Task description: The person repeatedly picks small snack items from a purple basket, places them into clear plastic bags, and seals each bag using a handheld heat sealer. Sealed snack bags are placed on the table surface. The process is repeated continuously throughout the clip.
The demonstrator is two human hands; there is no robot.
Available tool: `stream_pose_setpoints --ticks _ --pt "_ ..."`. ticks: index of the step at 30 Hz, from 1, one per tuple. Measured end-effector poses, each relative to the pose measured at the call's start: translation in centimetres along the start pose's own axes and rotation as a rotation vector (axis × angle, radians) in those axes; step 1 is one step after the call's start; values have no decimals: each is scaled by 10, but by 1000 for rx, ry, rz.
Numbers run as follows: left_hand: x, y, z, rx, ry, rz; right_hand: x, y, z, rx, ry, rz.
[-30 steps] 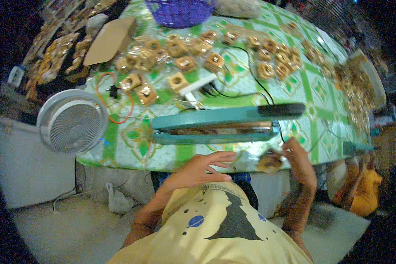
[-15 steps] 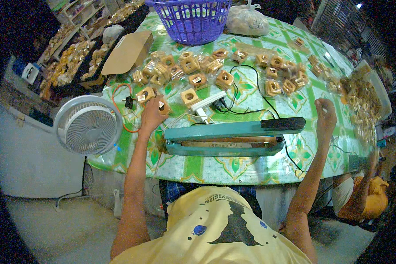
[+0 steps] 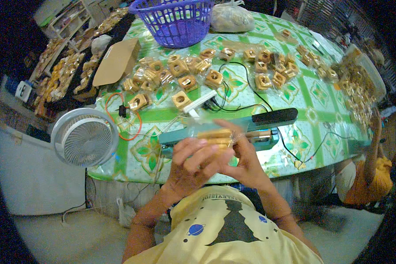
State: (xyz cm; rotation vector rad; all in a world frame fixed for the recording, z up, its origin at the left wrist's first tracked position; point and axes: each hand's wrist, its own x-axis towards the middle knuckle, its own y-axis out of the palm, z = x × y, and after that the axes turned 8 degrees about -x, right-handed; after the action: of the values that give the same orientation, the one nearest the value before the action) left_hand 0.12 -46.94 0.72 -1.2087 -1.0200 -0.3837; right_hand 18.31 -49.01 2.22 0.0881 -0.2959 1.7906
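Both my hands are raised close to my chest around one clear bag of golden-brown square pastries [image 3: 215,137]. My left hand [image 3: 191,165] grips the bag from below and the left side. My right hand [image 3: 244,160] grips its right side, fingers curled over the plastic. Just behind the bag lies a long teal heat sealer [image 3: 268,125] with a black handle, along the near edge of the green patterned table [image 3: 314,116].
Several bagged pastries [image 3: 185,72] are spread across the table, with a purple basket [image 3: 176,20], a cardboard piece [image 3: 116,61], black and orange cables, and a white fan [image 3: 84,137] at the left edge. Another person [image 3: 365,176] in orange sits low at the right.
My arms were stretched out over the table half a second ago, left hand at the pastries and right at the sealer's end. Both have pulled back and now hold one bag together.
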Motion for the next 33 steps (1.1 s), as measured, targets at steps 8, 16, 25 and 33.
stream_pose_setpoints --ticks 8,16,25,33 --pt "6 3 -2 -959 -789 -368 -24 0 -19 -47 20 -15" --pt "12 28 -29 -975 -841 -630 -27 -2 -17 -189 -184 -321" --pt "-6 34 -41 -980 -802 -631 -22 -8 -1 -367 -224 -459" --pt "-38 25 -26 -1198 -722 -182 -30 -13 8 -726 -491 -138"
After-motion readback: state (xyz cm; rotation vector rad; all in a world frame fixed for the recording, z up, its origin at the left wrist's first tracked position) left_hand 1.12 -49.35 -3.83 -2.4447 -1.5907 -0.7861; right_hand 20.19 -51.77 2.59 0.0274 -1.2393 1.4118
